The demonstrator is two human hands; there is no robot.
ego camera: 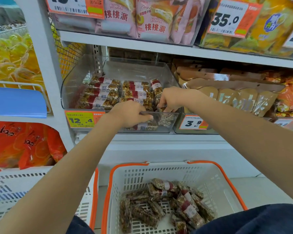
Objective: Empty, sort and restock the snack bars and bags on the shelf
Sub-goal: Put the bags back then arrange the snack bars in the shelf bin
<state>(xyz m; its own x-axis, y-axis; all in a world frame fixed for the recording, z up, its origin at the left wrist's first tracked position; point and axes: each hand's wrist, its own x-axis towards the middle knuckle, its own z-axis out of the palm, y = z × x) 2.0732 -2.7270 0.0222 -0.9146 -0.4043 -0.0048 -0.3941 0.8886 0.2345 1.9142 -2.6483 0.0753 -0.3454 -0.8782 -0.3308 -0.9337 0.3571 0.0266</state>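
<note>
Head view is showing us reaching both arms into the clear bin [74, 85] on the middle shelf. Our left hand [130, 114] is curling its fingers around a snack bar [142, 126] lying flat at the bin's front edge, gripping it from above. Just to the right of that grip, our right hand [171, 100] is pinching the top of another bar [166, 118] standing against the bin's front wall. Behind both hands, more wrapped bars [105, 93] are lying stacked in neat rows, filling the back of the bin. Below our hands, a white basket [210, 179] with orange handles is sitting on the floor, holding a loose heap of bars [176, 205]. Left of the left hand's grip, a yellow price tag [79, 119] is hanging on the bin's front.
</note>
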